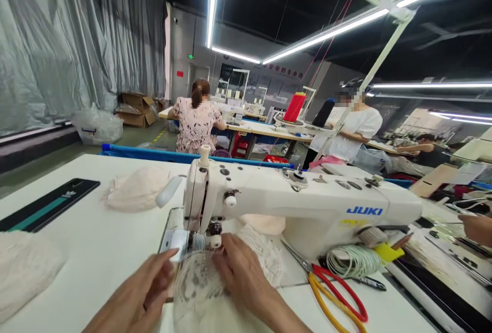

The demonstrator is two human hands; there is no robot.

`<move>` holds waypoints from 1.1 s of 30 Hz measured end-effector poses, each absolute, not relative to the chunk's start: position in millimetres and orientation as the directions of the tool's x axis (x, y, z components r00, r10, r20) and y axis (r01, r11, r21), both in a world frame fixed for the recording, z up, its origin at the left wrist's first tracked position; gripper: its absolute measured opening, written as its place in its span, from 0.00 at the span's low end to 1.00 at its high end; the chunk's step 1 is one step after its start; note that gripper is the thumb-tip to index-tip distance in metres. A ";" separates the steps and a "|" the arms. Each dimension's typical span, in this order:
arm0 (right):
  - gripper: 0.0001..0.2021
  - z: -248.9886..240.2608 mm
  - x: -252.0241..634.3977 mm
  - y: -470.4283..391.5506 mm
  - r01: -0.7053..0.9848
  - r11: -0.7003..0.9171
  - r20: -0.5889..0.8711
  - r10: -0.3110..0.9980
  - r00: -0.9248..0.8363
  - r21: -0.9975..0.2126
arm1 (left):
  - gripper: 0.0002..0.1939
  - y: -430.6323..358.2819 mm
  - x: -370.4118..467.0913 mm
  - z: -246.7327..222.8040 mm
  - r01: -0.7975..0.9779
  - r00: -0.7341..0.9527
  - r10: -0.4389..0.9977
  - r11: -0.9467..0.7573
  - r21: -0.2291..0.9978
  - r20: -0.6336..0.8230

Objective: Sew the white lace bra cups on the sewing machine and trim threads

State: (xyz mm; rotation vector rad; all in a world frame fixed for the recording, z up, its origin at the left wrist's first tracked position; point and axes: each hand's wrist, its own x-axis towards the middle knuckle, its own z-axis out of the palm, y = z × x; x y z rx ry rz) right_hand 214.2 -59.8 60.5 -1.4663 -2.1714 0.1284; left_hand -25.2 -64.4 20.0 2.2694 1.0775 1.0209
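A white sewing machine (261, 194) stands before me, its needle and presser foot (191, 241) at the left end. Sheer pale lace fabric (198, 279) lies under and in front of the foot. My right hand (242, 271) is closed on the lace's right side, fingertips bent down close to the needle. To the left of the fabric, my left hand (148, 282) has its fingers partly spread beside the needle plate (172, 241), with nothing visible in it. More lace (265, 253) is bunched behind my right hand, under the machine arm.
Scissors with red and orange handles (338, 292) and a coil of pale cord (351, 261) lie right. Pale fabric cups (136, 188) and a black-green box (49, 202) sit left. A co-worker's hand (476, 228) shows at the right edge; other people are farther back.
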 end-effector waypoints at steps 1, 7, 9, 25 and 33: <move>0.06 61.1 210.8 -61.2 0.856 0.405 0.379 0.883 -0.275 -0.321 | 0.22 -62.5 -27.1 25.1 0.533 0.445 0.742 -0.670 0.517 0.502; 0.09 49.6 189.9 -67.9 0.771 0.617 0.419 0.749 -0.513 -0.160 | 0.19 -38.8 -18.3 26.6 0.433 0.582 0.417 -0.886 0.167 0.698; 0.11 49.7 189.7 -66.0 0.758 0.636 0.383 0.742 -0.551 -0.143 | 0.19 -32.2 -15.6 22.4 0.400 0.585 0.348 -0.910 0.113 0.733; 0.10 74.1 206.7 -36.2 0.599 0.761 0.343 0.648 -0.680 -0.249 | 0.16 -24.2 -9.9 8.3 0.451 0.592 0.310 -0.892 0.013 0.744; 0.18 68.2 206.0 -35.9 0.647 0.736 0.415 0.662 -0.624 -0.199 | 0.19 -19.3 -10.6 3.0 0.498 0.626 0.304 -0.865 -0.068 0.718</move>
